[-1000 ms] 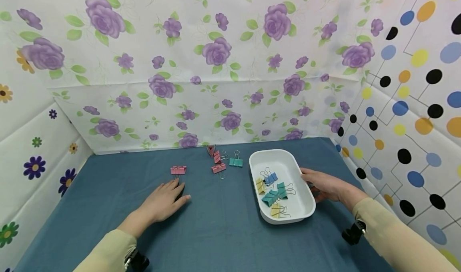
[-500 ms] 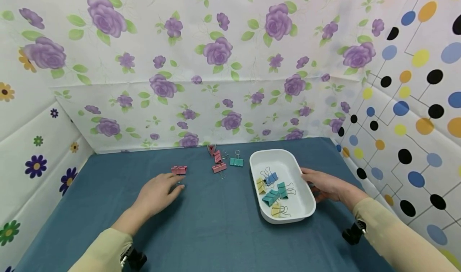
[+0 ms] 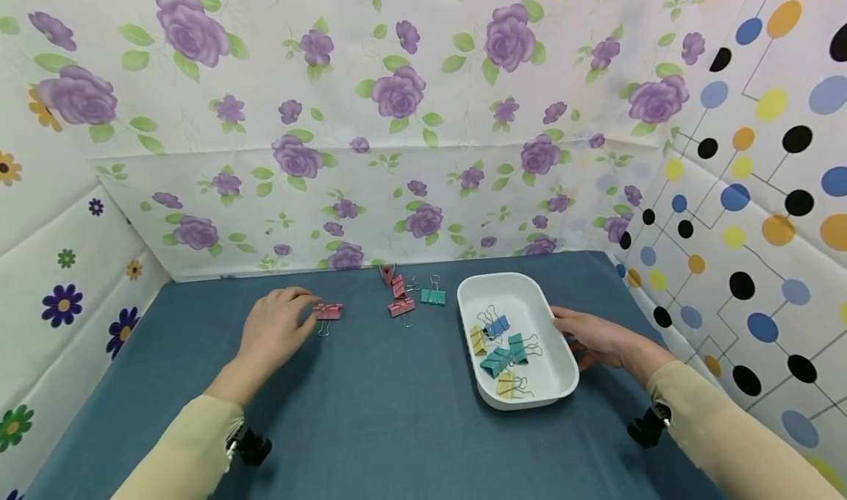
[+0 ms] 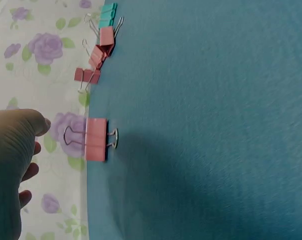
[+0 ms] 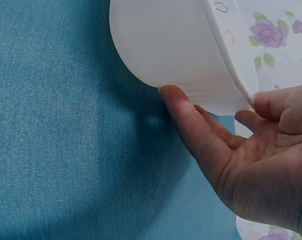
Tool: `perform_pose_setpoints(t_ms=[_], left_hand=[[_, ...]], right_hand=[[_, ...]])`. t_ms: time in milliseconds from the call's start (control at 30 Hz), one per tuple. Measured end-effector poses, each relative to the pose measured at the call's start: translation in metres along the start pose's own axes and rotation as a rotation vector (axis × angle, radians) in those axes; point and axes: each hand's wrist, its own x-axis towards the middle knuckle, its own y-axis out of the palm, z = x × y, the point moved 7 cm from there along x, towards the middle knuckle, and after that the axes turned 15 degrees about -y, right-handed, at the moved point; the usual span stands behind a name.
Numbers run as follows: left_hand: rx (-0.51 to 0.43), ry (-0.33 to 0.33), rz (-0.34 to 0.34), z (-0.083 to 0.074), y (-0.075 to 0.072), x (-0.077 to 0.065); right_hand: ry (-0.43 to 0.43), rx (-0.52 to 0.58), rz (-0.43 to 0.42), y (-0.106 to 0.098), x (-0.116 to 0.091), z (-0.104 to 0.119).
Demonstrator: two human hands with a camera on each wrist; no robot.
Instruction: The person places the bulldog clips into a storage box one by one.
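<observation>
White tray braced on the blue cloth (image 3: pixel 410 434), pink clip within reach
My right hand (image 3: pixel 598 340) grips the white tray (image 3: pixel 512 294) by its side; my left hand (image 3: pixel 274 325), fingers loosely parted, holds nothing beside the pink clip (image 4: pixel 96 140), which rests on the cloth well left of the tray. I'd best pinch its body squarely.

No legible text — labels, brands, numbers, signs: none readable in any view, left or right.

pink clips (image 3: pixel 329 312) | teal clips (image 3: pixel 433 296) | yellow clips (image 3: pixel 506 385) | blue clip (image 3: pixel 498 327) | white tray (image 3: pixel 548 373) | slate-blue cloth (image 3: pixel 410 426) | purple-floral backdrop (image 3: pixel 370 191)
</observation>
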Motion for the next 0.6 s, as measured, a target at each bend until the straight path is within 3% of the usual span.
perform_pose_setpoints(t_ms=[600], left_hand=[[0.065,-0.019,0.015,0.008,0.015,0.009]], right_hand=[[-0.005,0.009,0.014,0.0,-0.001,0.001]])
